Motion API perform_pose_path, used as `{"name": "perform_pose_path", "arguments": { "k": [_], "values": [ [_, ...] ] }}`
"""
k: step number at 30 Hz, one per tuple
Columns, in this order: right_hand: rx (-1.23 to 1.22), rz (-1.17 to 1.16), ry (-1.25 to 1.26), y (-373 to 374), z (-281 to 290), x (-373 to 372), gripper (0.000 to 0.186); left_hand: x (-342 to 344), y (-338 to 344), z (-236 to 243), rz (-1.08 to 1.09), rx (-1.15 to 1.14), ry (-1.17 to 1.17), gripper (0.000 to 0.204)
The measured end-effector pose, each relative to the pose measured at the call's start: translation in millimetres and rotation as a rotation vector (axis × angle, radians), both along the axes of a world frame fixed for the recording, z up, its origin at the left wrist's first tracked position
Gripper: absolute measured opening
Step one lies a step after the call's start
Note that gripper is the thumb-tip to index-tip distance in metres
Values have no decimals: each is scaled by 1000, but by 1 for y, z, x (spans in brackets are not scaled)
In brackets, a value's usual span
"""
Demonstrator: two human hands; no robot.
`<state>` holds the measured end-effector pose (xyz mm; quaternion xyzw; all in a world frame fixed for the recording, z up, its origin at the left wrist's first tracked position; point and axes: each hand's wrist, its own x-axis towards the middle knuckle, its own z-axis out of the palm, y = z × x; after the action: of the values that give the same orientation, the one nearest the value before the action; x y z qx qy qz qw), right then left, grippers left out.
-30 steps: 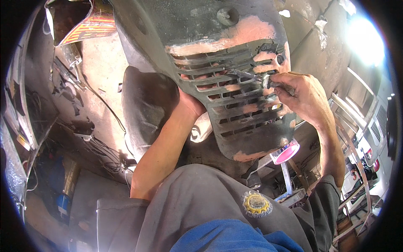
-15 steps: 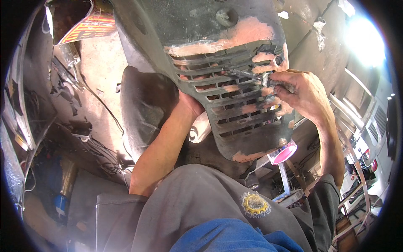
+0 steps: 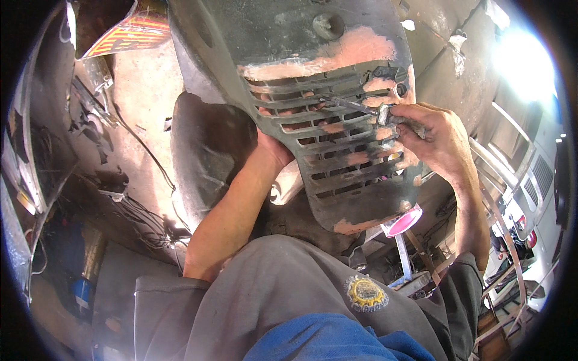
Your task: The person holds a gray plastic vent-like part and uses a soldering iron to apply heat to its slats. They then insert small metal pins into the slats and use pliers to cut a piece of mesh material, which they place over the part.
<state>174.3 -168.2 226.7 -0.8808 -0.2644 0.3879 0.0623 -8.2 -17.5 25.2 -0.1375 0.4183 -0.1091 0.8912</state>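
Observation:
A dark vehicle panel with a slatted grille and pinkish filler patches stands tilted before me. My left hand reaches behind its left edge and supports it; the fingers are mostly hidden, with skin showing through the upper slots. My right hand is at the panel's right side, thumb and fingers closed on a thin dark rod-like tool with a pale, worn part near the fingertips. The tool's tip points left and lies over the upper slats. Its exact kind cannot be made out.
A pink-lined round container is below the panel's lower right corner, by a metal stand. Cables and scrap parts lie on the floor at left. Metal frames stand at right. A red-and-yellow striped piece is at upper left.
The panel and my right hand with the tool sit slightly lower and to the right in the picture. My left hand stays behind the panel; both grips look the same.

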Motion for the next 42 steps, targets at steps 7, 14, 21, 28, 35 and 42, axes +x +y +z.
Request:
{"name": "perform_pose_path", "arguments": {
  "k": [7, 14, 21, 28, 35, 42],
  "values": [
    [-32, -3, 29, 1, -3, 0, 27, 3, 3, 5, -21, 6, -10, 86],
    [-89, 30, 49, -1, -7, 5, 30, 4, 3, 6, -62, 48, -2, 86],
    [-141, 37, 75, 2, -8, 12, 34, 4, 2, 7, -32, 33, 18, 89],
    [-179, 46, 108, 8, -10, 19, 34, 2, 1, 2, -8, 14, 7, 91],
    [-116, 80, 65, -3, -20, 29, 38, 2, 1, 1, -55, 42, -30, 90],
    [-131, 85, 75, 3, -21, 33, 39, 5, 2, 8, -49, 34, 15, 92]
  ]
}}
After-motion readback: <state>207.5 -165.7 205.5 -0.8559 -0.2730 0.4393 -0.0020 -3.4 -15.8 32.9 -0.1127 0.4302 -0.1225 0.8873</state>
